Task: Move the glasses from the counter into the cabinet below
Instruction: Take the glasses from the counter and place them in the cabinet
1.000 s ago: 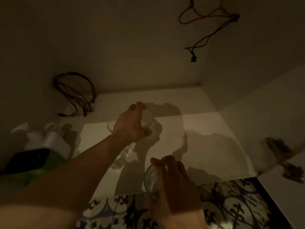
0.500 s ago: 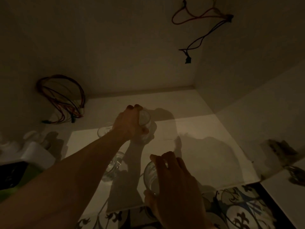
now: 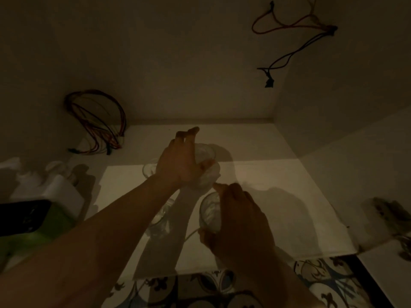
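No writing or label can be read anywhere in here; the light is too dim. Both bare arms reach down into the open cabinet [image 3: 255, 152], whose pale floor is lit only in its front half.

The left hand [image 3: 178, 165] is deeper in, its fingers [image 3: 189, 135] spread and loosening around a clear glass [image 3: 205, 167] that stands on the cabinet floor near the middle; the thumb still lies against the glass, the other fingertips lifted off above the rim. The right hand [image 3: 240, 221] is nearer the front edge, clenched around a second glass [image 3: 210, 213], which tilts with its mouth toward the back. Whether this glass touches the floor I cannot tell.

Two more glasses are already inside: one [image 3: 148, 169] just left of the left wrist, another [image 3: 161, 221] showing under the left forearm. All look empty.

At the far left stands a white container [image 3: 55, 190] with something dark and green [image 3: 29, 223] in front of it; what they hold is hidden. A bundle of coloured wires [image 3: 100, 127] hangs in the back left corner, and another wire [image 3: 289, 47] dangles at the upper right. Patterned floor tiles [image 3: 329, 283] show below the cabinet's front edge.
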`<state>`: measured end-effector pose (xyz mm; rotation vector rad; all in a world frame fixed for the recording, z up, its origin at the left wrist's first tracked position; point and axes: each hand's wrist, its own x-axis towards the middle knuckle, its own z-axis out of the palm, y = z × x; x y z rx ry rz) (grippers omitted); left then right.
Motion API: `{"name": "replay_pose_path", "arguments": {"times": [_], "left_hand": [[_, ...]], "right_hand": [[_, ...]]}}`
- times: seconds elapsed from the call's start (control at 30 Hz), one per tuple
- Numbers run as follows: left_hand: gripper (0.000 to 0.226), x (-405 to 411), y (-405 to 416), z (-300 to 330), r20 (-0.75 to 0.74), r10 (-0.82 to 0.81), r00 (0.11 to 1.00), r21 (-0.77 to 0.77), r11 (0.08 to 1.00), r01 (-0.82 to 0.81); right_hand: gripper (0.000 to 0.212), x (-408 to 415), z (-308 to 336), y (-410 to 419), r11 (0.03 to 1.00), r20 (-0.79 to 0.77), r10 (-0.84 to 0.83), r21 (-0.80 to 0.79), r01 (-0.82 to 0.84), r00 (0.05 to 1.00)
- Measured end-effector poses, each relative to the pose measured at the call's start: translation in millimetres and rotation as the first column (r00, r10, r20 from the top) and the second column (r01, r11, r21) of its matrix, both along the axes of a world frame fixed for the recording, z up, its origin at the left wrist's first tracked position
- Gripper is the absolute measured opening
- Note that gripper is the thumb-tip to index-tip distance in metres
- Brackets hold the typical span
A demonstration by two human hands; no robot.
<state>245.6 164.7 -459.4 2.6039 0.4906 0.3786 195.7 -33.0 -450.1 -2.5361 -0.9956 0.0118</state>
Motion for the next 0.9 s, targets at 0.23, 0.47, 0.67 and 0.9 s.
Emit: {"name": "replay_pose_path", "arguments": {"times": [0.23,0.47,0.67,0.9], "left_hand": [[0.076,-50.7,18.0,-3.9,0.154,0.033,0.988,-0.024,0.999,-0.029],[0.063,-77.2,39.9,-6.5,0.076,0.11,0.991,0.031,0.993,-0.112],[0.059,-81.7,35.5,-4.3,0.047,0.115,0.992,0.027,0.993,-0.116],[0.055,-82.5,25.2,-3.0,0.022,0.109,0.994,0.036,0.993,-0.11]], "right_hand": [[0.081,19.7,-9.6,33.0,1.0,-0.036,0.002,0.01,-0.001,0.999],[0.08,29.2,-14.7,54.2,1.0,-0.02,0.001,0.016,0.0,1.0],[0.08,30.8,-14.3,52.8,1.0,-0.043,0.0,0.022,0.001,0.999],[0.078,29.1,-10.7,45.2,0.995,-0.109,0.044,0.089,-0.035,0.993]]}}
